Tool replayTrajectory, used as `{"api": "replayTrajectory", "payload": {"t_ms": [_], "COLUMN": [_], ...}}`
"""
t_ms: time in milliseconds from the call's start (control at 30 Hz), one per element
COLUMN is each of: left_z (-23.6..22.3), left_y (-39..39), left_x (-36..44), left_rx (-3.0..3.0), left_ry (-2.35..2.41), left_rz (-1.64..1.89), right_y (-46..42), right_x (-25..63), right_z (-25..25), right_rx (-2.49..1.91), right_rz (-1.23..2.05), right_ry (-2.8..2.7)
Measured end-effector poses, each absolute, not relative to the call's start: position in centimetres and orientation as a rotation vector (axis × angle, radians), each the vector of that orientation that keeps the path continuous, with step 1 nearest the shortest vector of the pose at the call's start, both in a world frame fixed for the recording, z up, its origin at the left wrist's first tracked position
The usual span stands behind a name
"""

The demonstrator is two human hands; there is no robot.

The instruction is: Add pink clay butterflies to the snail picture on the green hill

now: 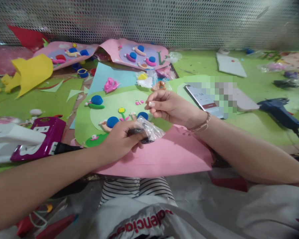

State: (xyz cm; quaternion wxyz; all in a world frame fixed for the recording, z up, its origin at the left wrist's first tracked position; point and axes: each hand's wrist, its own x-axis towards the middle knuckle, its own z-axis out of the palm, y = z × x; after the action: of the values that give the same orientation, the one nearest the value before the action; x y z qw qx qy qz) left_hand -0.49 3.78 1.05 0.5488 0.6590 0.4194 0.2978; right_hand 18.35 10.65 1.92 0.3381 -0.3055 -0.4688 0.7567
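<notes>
My left hand (pixel 122 134) grips a small clear plastic packet (pixel 153 130) with something black inside, just above a pink sheet (pixel 161 161). To its upper right, my right hand (pixel 168 104) is closed in a pinch; whatever lies between the fingertips is too small to make out. Beneath both hands is a green paper scene (pixel 87 121) with clay shapes. It carries a snail with a blue shell (pixel 96 100), another blue-shelled snail (pixel 112 122), a yellow flower (pixel 122 110) and a small pink butterfly (pixel 139 102) close to my right fingertips.
A purple power strip (pixel 57 127) with white plugs stands at left, near yellow paper (pixel 35 69). Pink snail sheets (pixel 109 49) lie at the back. A phone (pixel 201 99) and a blue glue gun (pixel 280 111) are at right. A perforated metal panel (pixel 149 23) bounds the table.
</notes>
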Motion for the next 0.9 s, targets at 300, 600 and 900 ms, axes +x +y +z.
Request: {"api": "replayTrajectory", "payload": {"t_ms": [300, 600, 900], "left_z": [1.0, 0.8, 0.9], "left_y": [3.7, 4.2, 4.1], "left_x": [-0.4, -0.3, -0.1], "left_rx": [1.565, 1.491, 1.373], "left_ry": [1.011, 1.063, 1.068], "left_rz": [0.693, 0.765, 0.794], "right_y": [10.5, 9.5, 7.8], "right_x": [18.4, 18.1, 17.6], "right_z": [2.0, 3.1, 3.9], "right_rx": [-0.891, -0.756, -0.806], "right_rz": [1.888, 1.543, 1.295], "right_ry": [-1.256, -1.446, -1.682]}}
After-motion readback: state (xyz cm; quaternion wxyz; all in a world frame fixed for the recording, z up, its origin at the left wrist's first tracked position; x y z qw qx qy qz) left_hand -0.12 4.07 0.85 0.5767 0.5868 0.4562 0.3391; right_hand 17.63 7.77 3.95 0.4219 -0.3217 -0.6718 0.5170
